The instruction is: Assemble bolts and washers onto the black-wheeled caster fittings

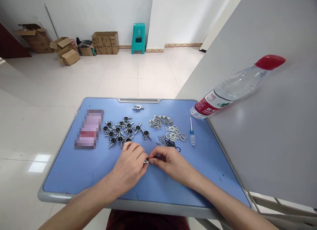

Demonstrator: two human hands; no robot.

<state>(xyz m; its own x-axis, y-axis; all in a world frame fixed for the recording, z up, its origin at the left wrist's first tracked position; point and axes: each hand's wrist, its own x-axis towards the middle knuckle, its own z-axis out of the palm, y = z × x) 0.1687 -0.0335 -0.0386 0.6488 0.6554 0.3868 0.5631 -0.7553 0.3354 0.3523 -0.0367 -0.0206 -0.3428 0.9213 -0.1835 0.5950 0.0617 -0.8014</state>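
Note:
My left hand point(131, 164) is closed around a small metal valve body point(146, 160), mostly hidden by the fingers. My right hand point(165, 158) pinches thumb and fingertips together right at that part; whatever lies between them is too small to make out. Just beyond my left hand are several metal valve bodies point(118, 129) with round black faces. Past my right hand lie black rubber rings point(170, 143), small screws point(162, 139), flat metal plates point(172, 136) and metal levers point(158, 121). A screwdriver point(192, 137) with a clear-blue handle rests farther right.
One metal valve point(138, 107) sits apart near the far edge of the blue table point(168, 187). A blurred-out pinkish object point(89, 129) lies at left. A water bottle point(228, 88) stands at the right by a grey panel point(272, 124). Cardboard boxes point(105, 43) and a teal stool point(138, 38) are by the wall.

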